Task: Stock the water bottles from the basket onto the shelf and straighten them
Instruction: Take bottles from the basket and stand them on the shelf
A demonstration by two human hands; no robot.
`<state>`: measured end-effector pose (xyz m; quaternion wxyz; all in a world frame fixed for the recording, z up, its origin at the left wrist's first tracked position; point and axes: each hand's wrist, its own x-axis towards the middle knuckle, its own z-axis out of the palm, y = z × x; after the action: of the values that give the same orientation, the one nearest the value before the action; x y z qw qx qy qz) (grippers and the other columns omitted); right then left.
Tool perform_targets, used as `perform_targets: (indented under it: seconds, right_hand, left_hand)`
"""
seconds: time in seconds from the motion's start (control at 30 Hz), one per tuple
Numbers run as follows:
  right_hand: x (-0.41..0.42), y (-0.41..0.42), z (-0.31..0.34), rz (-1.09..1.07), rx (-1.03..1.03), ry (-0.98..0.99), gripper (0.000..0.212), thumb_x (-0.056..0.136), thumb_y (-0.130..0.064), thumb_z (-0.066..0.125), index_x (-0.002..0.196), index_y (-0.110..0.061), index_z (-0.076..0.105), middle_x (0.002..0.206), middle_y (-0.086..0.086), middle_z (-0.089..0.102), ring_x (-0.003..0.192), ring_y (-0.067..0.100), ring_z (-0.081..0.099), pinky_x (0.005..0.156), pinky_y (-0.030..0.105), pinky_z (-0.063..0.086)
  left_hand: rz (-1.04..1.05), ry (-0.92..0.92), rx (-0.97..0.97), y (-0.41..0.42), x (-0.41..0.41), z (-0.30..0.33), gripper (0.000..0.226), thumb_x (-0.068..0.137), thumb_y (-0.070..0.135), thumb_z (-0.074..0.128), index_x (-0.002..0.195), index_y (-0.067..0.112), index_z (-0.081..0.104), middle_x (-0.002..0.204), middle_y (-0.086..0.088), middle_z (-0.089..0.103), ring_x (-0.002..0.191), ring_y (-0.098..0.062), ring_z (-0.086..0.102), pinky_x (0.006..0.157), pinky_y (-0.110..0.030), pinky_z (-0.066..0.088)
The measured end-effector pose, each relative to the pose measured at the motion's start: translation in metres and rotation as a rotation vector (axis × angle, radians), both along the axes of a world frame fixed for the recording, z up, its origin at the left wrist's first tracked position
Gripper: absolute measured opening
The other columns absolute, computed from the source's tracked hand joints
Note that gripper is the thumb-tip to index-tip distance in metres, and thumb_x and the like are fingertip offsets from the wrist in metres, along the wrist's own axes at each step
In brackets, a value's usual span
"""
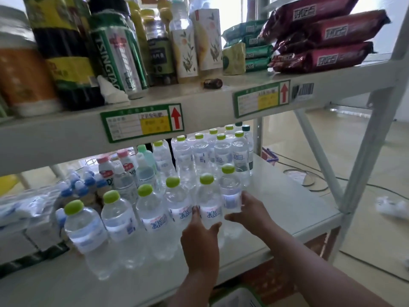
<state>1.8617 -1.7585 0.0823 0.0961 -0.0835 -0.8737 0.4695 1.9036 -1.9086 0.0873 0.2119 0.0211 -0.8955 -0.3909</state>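
Clear water bottles with lime-green caps stand in a front row (119, 216) along the lower shelf (294, 209), and more stand in rows behind (221, 149). My left hand (200, 238) wraps the lower part of one front bottle (209, 202). My right hand (250, 213) grips the last bottle on the right (230, 187), fingers around its label. Both bottles are upright on the shelf. A white basket edge with a green rim (234, 295) shows at the bottom, below the shelf.
The upper shelf (199, 103) carries tall bottles, a Tsingtao can, cartons and snack packs. Pink-capped and blue-capped bottles crowd the lower shelf's left. Bare shelf lies right of my hands. A slanted shelf post (371, 138) stands right; cables cross the floor.
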Motion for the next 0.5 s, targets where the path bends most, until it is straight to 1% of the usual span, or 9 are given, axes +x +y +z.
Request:
perform_targets:
  seconds: [0.07, 0.17, 0.23, 0.33, 0.4, 0.5]
  right_hand:
    - [-0.002, 0.004, -0.003, 0.020, -0.014, -0.001, 0.062, 0.058, -0.021, 0.088, 0.111, -0.013, 0.058, 0.104, 0.004, 0.068, 0.094, 0.023, 0.064, 0.083, 0.036, 0.054]
    - [-0.005, 0.010, -0.005, 0.065, -0.038, -0.002, 0.068, 0.056, -0.022, 0.088, 0.117, -0.018, 0.058, 0.108, 0.002, 0.068, 0.097, 0.022, 0.064, 0.087, 0.042, 0.055]
    - [-0.007, 0.013, -0.004, 0.096, -0.043, -0.002, 0.071, 0.056, -0.024, 0.087, 0.120, -0.021, 0.057, 0.112, 0.001, 0.068, 0.100, 0.022, 0.064, 0.088, 0.045, 0.055]
    - [-0.008, 0.017, -0.004, 0.119, -0.059, -0.006, 0.074, 0.056, -0.023, 0.088, 0.123, -0.024, 0.056, 0.115, -0.002, 0.067, 0.102, 0.021, 0.063, 0.088, 0.044, 0.055]
    - [-0.008, 0.019, -0.005, 0.142, -0.048, 0.002, 0.076, 0.057, -0.027, 0.088, 0.125, -0.026, 0.054, 0.116, -0.003, 0.067, 0.104, 0.021, 0.064, 0.087, 0.043, 0.056]
    - [-0.008, 0.019, -0.008, 0.149, -0.018, 0.028, 0.077, 0.059, -0.029, 0.088, 0.127, -0.025, 0.052, 0.118, -0.002, 0.066, 0.104, 0.021, 0.063, 0.088, 0.041, 0.056]
  left_hand:
    - [-0.027, -0.013, -0.071, -0.001, 0.003, 0.001, 0.082, 0.074, 0.032, 0.079, 0.142, 0.005, 0.042, 0.125, -0.017, 0.063, 0.106, -0.032, 0.066, 0.088, -0.037, 0.051]
    - [-0.066, -0.065, -0.180, -0.005, 0.007, 0.003, 0.082, 0.086, 0.044, 0.062, 0.150, 0.012, 0.023, 0.108, -0.016, 0.070, 0.096, -0.032, 0.068, 0.083, -0.039, 0.052]
    - [-0.077, -0.074, -0.208, -0.007, 0.005, 0.004, 0.083, 0.088, 0.046, 0.058, 0.152, 0.013, 0.017, 0.105, -0.015, 0.070, 0.094, -0.030, 0.068, 0.082, -0.038, 0.053]
    - [-0.084, -0.070, -0.199, -0.006, 0.000, 0.005, 0.083, 0.088, 0.041, 0.060, 0.152, 0.014, 0.015, 0.108, -0.016, 0.069, 0.095, -0.029, 0.068, 0.084, -0.037, 0.053]
    - [-0.074, -0.068, -0.213, -0.005, -0.004, 0.006, 0.083, 0.088, 0.038, 0.062, 0.152, 0.015, 0.015, 0.110, -0.016, 0.069, 0.096, -0.030, 0.068, 0.083, -0.038, 0.054]
    - [-0.054, -0.061, -0.237, -0.005, -0.007, 0.005, 0.082, 0.088, 0.036, 0.063, 0.152, 0.013, 0.018, 0.105, -0.015, 0.071, 0.092, -0.030, 0.069, 0.079, -0.039, 0.055]
